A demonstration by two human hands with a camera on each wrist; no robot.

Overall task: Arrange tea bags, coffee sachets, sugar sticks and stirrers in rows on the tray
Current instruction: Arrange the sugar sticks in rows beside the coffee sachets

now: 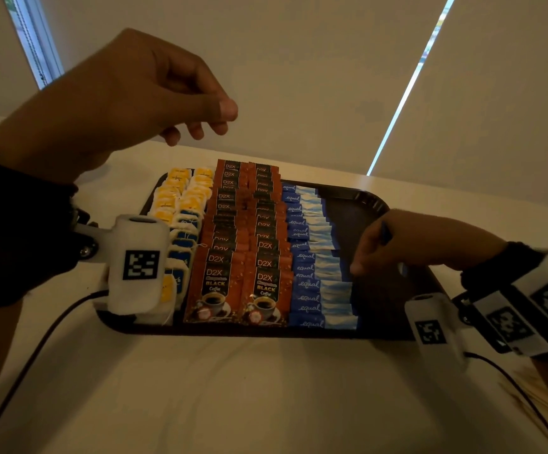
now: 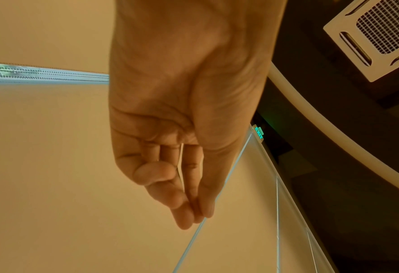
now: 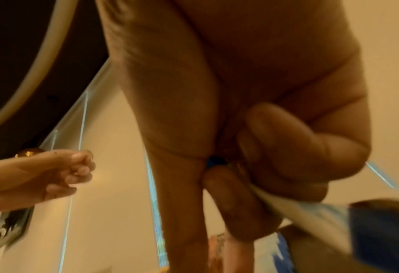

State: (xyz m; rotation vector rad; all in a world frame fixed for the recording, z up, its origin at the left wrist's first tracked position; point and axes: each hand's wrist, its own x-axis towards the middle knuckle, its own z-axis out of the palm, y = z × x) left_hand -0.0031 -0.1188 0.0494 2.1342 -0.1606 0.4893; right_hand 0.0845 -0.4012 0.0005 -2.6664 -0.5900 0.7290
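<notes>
Pale roller blinds backed a cream table (image 1: 266, 388), and on it sat a dark tray (image 1: 374, 204), the landmark for everything else. At the tray's left end lay two rows of tea bags (image 1: 184, 204), yellow-tagged toward the far edge and blue-tagged toward the near one, partly hidden by the left wrist camera. Next to them, nearer the tray's middle, ran two overlapping rows of coffee sachets (image 1: 243, 244). Right of those, a single row of blue sugar sticks (image 1: 312, 257) stretched from far edge to near edge. The tray's right end showed only bare dark surface.

The right hand (image 1: 407, 240) was low over that bare end, just beside the sugar row, with thumb and fingers pinching one sugar stick (image 3: 334, 214); a bit of blue also showed between the fingers in the head view. The left hand (image 1: 128, 93) hung in the air above the tray's far left corner, fingers loosely curled and holding nothing.

By my reading, tea and coffee were done and the sugar row was nearly full, this stick being among the last. Off the tray's near right corner, pale thin pieces (image 1: 534, 398) lay on the table, possibly stirrers, too dim to be sure. No stirrers were on the tray, so that row seemed still to come.
</notes>
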